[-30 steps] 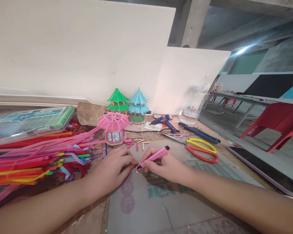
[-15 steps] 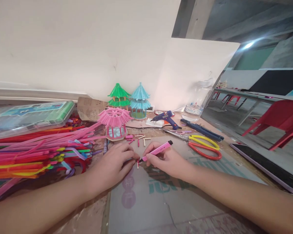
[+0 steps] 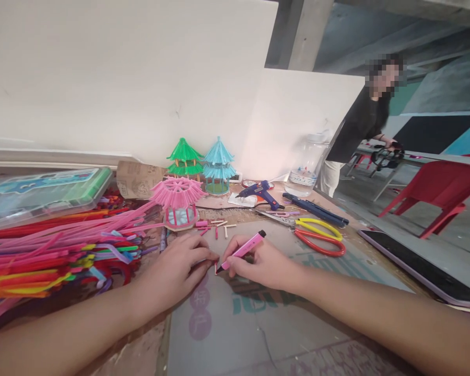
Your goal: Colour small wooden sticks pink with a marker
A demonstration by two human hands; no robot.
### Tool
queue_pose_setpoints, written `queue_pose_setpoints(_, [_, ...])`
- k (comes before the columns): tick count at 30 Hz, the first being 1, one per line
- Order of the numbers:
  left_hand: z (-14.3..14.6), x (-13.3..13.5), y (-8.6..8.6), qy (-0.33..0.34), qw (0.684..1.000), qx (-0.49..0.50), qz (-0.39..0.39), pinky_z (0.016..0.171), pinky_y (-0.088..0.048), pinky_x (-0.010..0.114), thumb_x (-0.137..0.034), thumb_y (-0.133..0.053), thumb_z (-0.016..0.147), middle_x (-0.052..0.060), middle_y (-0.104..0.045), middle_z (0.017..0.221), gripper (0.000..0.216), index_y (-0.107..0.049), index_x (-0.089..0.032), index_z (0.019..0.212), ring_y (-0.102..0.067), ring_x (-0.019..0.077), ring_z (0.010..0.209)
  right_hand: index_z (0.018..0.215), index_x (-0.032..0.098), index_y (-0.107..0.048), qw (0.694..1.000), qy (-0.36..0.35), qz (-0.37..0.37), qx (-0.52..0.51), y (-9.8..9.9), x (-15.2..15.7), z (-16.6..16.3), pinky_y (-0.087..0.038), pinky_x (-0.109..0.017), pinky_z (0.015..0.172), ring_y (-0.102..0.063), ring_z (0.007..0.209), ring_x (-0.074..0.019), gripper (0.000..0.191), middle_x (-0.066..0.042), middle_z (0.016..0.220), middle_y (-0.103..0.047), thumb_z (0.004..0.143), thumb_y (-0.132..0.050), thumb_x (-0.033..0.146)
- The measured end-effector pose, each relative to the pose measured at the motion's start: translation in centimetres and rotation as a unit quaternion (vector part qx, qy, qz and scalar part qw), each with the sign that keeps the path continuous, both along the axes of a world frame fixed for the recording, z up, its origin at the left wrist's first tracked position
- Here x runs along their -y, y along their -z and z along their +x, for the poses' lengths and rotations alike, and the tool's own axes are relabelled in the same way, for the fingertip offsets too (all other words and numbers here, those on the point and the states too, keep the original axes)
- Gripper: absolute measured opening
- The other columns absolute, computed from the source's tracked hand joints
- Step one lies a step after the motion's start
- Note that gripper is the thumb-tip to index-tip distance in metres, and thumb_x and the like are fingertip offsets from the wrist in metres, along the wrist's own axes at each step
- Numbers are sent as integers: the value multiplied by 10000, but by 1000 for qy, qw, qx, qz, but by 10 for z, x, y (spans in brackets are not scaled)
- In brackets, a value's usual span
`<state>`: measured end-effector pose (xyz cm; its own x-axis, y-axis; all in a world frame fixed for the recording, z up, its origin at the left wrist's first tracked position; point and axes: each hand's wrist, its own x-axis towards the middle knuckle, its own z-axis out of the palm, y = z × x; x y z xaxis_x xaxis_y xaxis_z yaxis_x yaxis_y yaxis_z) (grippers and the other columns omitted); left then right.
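My right hand (image 3: 254, 261) is closed around a pink marker (image 3: 248, 245), its dark tip pointing down and left. The tip touches or nearly touches a short thin stick (image 3: 215, 267), partly coloured pink. The far end of this stick is pinched by my left hand (image 3: 190, 261), close to the grey printed board (image 3: 203, 350). Just beyond my hands lie several small sticks (image 3: 226, 230), some pink and some pale, with a pink marker cap (image 3: 201, 223) among them. Behind my left hand stands a pink pavilion model (image 3: 178, 196) with an open-topped roof.
Green (image 3: 185, 156) and light-blue pavilion models (image 3: 219, 166) stand behind. Bundled pipe cleaners (image 3: 62, 245) and a plastic case (image 3: 43, 196) fill the left. Rightward lie a glue gun (image 3: 260, 194), pliers (image 3: 317, 209), scissors (image 3: 321, 236) and a phone (image 3: 419, 266). A person (image 3: 358, 125) stands beyond the table.
The marker tip has shifted toward the near end of the stick, and the marker tilts more steeply. A person has come into view at the right. The whole view has shifted slightly.
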<state>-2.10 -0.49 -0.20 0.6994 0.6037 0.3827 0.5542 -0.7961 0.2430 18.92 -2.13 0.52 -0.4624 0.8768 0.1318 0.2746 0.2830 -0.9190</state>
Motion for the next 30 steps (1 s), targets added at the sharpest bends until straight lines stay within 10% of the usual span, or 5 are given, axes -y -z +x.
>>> queue_pose_setpoints(30, [1,0,0,12,1000,14,3,828,-441,327,-131,-478,918,39,-572,933,228,-684,-229,927,-535,205,950,782,192,-541,999,37,7,1,1,-4,-1,-420,-241,564,-567,606,-132,41,8,640,-603,811,-525,217])
